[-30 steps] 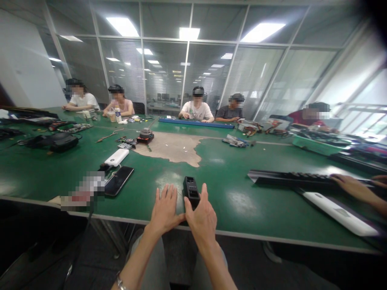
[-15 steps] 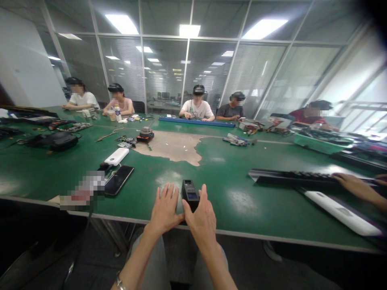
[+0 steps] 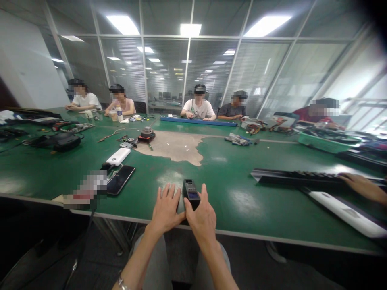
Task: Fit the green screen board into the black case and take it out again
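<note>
A small black box-shaped device (image 3: 191, 191) with a little screen and buttons lies on the green table near its front edge. To its left my left hand (image 3: 167, 207) rests palm down, fingers spread and empty. My right hand (image 3: 202, 211) is at the near end of the device, thumb on its left side and stretched fingers along its right. The near end is partly hidden behind that hand, and a firm grip is not visible. The tips of both thumbs are close together.
On the left lie a black phone (image 3: 121, 180) and a white power bank (image 3: 119, 157). A tan patch (image 3: 172, 145) marks the table beyond. At right, another person's hand (image 3: 359, 185) touches a long black rail (image 3: 290, 176) near a white elongated thing (image 3: 344, 211). Several people sit opposite.
The view has shifted slightly, moving the scene a little to the right. My hands and the black device keep the same positions relative to each other.
</note>
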A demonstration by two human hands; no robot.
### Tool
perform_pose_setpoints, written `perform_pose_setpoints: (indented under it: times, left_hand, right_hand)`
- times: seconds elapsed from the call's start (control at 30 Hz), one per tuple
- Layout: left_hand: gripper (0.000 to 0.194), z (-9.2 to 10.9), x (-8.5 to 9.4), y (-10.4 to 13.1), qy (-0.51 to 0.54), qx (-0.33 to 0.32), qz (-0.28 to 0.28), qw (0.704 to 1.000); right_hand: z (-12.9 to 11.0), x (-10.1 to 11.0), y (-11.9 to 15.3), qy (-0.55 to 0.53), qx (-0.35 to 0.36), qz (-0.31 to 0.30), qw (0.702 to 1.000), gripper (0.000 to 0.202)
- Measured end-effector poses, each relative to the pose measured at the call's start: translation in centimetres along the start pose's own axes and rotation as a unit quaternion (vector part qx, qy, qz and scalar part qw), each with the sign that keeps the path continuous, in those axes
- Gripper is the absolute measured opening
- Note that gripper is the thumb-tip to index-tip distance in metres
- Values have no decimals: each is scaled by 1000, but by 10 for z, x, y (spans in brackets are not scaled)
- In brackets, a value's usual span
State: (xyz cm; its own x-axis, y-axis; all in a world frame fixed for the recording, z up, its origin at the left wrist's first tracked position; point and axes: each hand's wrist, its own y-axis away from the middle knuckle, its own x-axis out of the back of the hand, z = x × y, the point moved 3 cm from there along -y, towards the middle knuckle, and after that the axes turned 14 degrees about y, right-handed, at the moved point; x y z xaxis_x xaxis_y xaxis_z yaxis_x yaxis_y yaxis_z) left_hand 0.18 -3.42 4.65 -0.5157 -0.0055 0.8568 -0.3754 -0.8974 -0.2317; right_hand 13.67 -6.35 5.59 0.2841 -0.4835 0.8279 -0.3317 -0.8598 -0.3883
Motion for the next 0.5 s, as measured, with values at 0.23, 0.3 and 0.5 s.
perform_pose_setpoints:
  times: [0.23,0.3,0.5]
  left_hand:
    - [82,1,2,0,4,5,-2,1000]
    - [84,2,2,-1,8,8,-4,1000]
    - [77,2,-1,-2,-7,17,-3,1000]
  right_hand:
    - [-6,30,-21,-87,-1,67,994,82]
    - [1,40,-28,-102,-2,101,990,82]
    - [55,36,-35,-24,-42,112,993,77]
